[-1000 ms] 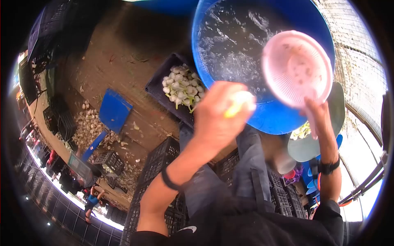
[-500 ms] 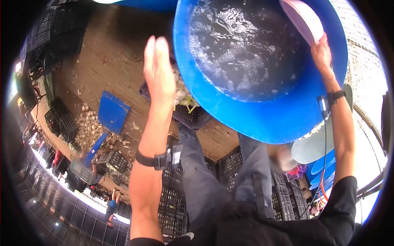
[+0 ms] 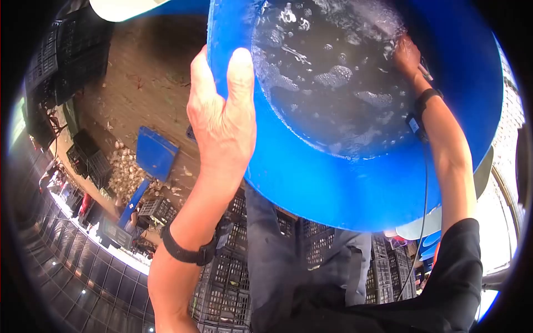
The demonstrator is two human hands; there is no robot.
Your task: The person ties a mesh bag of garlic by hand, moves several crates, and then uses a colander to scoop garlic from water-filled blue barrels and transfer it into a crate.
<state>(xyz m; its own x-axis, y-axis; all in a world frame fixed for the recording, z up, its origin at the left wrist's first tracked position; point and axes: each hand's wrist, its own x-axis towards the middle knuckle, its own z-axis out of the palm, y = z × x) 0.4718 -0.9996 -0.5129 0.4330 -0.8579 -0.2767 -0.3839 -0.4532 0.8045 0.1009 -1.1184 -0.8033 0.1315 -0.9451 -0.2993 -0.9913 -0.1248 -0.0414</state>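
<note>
A big blue tub [image 3: 333, 205] of cloudy, bubbling water [image 3: 327, 100] takes up the upper right of the head view. My left hand [image 3: 223, 111] grips its left wall, thumb on the inner side and fingers on the outer. Down at the water's surface inside the tub is my right hand [image 3: 408, 54], closed on the edge of a bowl. Most of the pale bowl [image 3: 380, 16] is under the water and shows only as a blurred pinkish shape.
A blue shovel [image 3: 155, 152] lies by a heap of garlic bulbs [image 3: 125, 169] on the dirt floor at left. Black plastic crates [image 3: 222, 288] stand around my legs, and more dark crates [image 3: 50, 55] are stacked at upper left. A cable [image 3: 425, 188] hangs from my right wrist.
My right hand has lowered the bowl from above the tub into the water. My left hand has come onto the tub's wall. The tub appears larger and tilted in view.
</note>
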